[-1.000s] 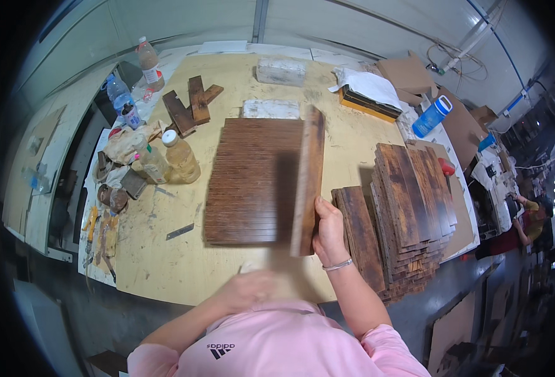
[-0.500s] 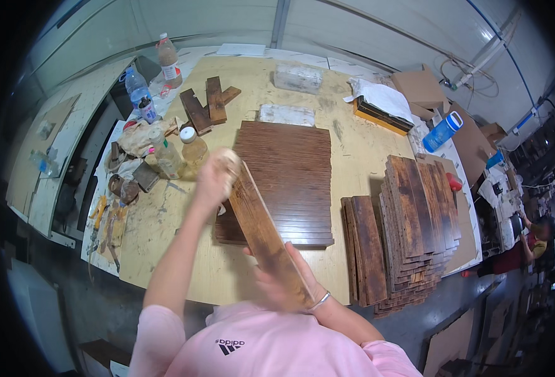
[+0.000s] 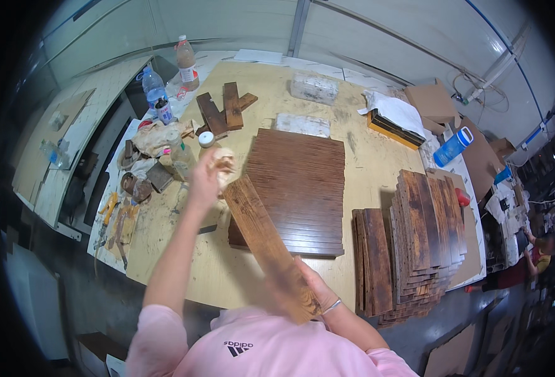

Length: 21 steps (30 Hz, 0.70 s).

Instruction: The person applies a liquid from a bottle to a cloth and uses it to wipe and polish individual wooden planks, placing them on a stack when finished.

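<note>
A brown wooden plank (image 3: 261, 232) slants in front of my chest, its broad grained face upward. My right hand (image 3: 315, 283), with a bracelet at the wrist, grips the plank's lower end from its right edge; some of the fingers are hidden beneath. My left hand (image 3: 203, 182) is closed on a crumpled cream rag (image 3: 223, 161) just off the plank's upper end. Behind the plank lies a row of dark brown boards (image 3: 299, 182), packed side by side on the table.
Tall stacks of stained planks (image 3: 418, 232) stand at the right. A white-capped jar (image 3: 206, 139), bottles (image 3: 153, 88) and soiled rags (image 3: 155, 138) crowd the left side. Two pale blocks (image 3: 314, 87) sit at the back. A blue bottle (image 3: 453, 147) is far right; a person (image 3: 535, 257) works beyond.
My left hand and the rag have shifted left, away from the plank's upper end. The plank has turned, showing more of its broad face. The view has swung slightly left.
</note>
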Tool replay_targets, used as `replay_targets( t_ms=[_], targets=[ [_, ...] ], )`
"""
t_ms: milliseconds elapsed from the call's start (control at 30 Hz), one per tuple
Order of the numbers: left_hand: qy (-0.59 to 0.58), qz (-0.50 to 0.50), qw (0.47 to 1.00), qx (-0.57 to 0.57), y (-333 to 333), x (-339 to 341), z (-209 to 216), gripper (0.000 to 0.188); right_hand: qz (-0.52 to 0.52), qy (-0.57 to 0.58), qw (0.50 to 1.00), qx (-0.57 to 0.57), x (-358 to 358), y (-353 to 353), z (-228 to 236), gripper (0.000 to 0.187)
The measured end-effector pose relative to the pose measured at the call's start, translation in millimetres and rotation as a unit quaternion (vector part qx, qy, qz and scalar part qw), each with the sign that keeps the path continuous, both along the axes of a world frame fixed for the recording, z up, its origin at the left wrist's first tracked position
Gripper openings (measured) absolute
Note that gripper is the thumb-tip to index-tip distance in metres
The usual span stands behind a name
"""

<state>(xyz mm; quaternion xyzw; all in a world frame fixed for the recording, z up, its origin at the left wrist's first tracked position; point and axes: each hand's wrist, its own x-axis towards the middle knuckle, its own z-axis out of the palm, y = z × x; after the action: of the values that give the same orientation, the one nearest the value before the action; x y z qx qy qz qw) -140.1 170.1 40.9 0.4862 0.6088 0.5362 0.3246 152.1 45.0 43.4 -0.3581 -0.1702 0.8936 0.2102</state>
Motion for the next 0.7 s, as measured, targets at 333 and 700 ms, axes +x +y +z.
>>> replay_targets(
  t_ms=[333,700],
  targets=[
    [0.375,0.02,0.923,0.086,-79,-10,-53,0.044,-0.022,0.125,0.984,0.124,-4,37,-29,0.063],
    [-0.225,-0.134,0.959,-0.11,-126,35,-54,0.021,0.055,0.037,0.984,0.166,-46,32,-52,0.066]
  ],
)
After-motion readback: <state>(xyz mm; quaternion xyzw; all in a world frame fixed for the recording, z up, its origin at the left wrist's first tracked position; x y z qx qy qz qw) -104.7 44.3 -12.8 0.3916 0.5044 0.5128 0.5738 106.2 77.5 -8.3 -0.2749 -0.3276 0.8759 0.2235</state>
